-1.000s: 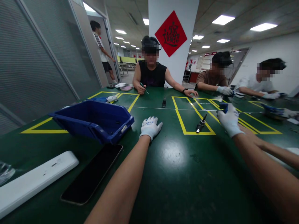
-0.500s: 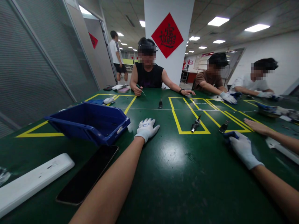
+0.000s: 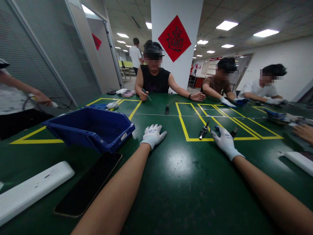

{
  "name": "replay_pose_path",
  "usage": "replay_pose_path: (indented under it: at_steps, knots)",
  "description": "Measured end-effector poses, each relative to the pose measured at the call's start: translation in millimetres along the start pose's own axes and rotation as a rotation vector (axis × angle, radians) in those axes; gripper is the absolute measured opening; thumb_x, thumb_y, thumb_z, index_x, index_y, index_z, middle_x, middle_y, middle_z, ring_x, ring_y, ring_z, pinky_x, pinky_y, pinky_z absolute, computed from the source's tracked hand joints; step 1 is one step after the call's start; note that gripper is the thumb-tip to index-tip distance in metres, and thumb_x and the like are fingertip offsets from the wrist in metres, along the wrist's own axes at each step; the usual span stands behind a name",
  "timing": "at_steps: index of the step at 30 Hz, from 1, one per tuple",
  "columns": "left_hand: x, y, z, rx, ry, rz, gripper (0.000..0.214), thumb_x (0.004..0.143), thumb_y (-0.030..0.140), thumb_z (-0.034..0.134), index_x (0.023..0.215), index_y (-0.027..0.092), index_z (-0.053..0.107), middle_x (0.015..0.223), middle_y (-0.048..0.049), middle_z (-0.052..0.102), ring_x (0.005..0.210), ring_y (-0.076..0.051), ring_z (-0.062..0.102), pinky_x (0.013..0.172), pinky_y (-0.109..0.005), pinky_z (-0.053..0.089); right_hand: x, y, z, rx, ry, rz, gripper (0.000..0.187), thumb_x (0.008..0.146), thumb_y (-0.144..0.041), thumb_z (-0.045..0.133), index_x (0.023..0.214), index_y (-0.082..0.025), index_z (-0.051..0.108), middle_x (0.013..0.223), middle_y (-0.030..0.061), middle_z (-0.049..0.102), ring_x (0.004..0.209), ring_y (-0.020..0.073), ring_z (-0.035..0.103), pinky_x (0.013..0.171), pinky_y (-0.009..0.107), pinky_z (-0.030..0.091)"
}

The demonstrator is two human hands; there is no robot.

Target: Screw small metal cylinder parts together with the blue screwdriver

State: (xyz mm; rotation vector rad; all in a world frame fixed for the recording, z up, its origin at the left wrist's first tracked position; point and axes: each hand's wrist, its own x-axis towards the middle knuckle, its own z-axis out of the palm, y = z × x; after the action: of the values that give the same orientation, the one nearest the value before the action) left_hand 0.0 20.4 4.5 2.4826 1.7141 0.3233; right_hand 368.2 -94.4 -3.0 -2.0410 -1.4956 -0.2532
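My left hand (image 3: 152, 135), in a white glove with blue print, lies flat on the green table (image 3: 181, 195) with its fingers spread. It holds nothing and rests just right of a blue plastic bin (image 3: 90, 127). My right hand (image 3: 225, 142), gloved in white with blue fingertips, is over the table with its fingers apart and nothing visibly in them. Left of its fingertips, a small apart, lies a silver and black metal part with a thin shaft (image 3: 204, 130). A similar dark part (image 3: 234, 132) stands tilted behind the hand, partly hidden by it.
Another dark part (image 3: 167, 109) stands upright farther back. Yellow tape (image 3: 183, 129) marks rectangles on the table. A black phone (image 3: 90, 184) and a white bar-shaped object (image 3: 36, 187) lie at left. Across the table, a person (image 3: 155, 78) holds a screwdriver (image 3: 146, 93); other people sit at right.
My right hand has moved left and forward, from in front of the tilted part to between both parts, and its fingers have spread. My left hand stays put. A person has appeared at far left.
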Motion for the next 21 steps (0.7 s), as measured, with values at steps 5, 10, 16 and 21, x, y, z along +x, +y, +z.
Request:
replay_pose_path:
  at_steps: [5,10,16,21]
  knots:
    - [-4,1,-5.1,-0.018,0.01,-0.009,0.064,0.086,0.064,0.032,0.138,0.028,0.043,0.148,-0.0072,0.037,0.138,-0.029,0.027,0.11,-0.045,0.019,33,-17,23,0.0,-0.129,0.042,0.053,0.083,-0.057,0.047,0.117,-0.018,0.061,0.113,0.0123,0.063,0.108,0.0255,0.057,0.094,0.038,0.043]
    - [-11,19,-7.7,-0.139,0.032,0.184,0.073,0.083,0.068,0.036,0.143,0.025,0.034,0.145,-0.0071,0.041,0.134,-0.025,0.035,0.11,-0.037,0.025,32,-32,23,-0.039,-0.173,0.037,0.048,0.085,-0.056,0.046,0.11,-0.019,0.065,0.111,0.0108,0.064,0.102,0.0237,0.059,0.088,0.034,0.044]
    - [-20,71,3.9,-0.189,0.022,0.408,0.076,0.08,0.069,0.043,0.14,0.023,0.038,0.139,-0.0086,0.048,0.128,-0.026,0.042,0.109,-0.039,0.028,-2,-94,28,-0.024,-0.237,-0.178,0.044,0.087,-0.055,0.046,0.112,-0.022,0.063,0.111,0.0084,0.062,0.099,0.0206,0.058,0.084,0.029,0.043]
    - [-21,76,7.5,-0.163,0.01,0.397,0.055,0.08,0.062,0.05,0.12,0.025,0.058,0.125,-0.0061,0.059,0.117,-0.025,0.051,0.106,-0.038,0.032,-19,-135,36,-0.036,-0.264,-0.228,0.043,0.09,-0.055,0.04,0.109,-0.023,0.062,0.108,0.0074,0.061,0.095,0.0203,0.058,0.082,0.03,0.043]
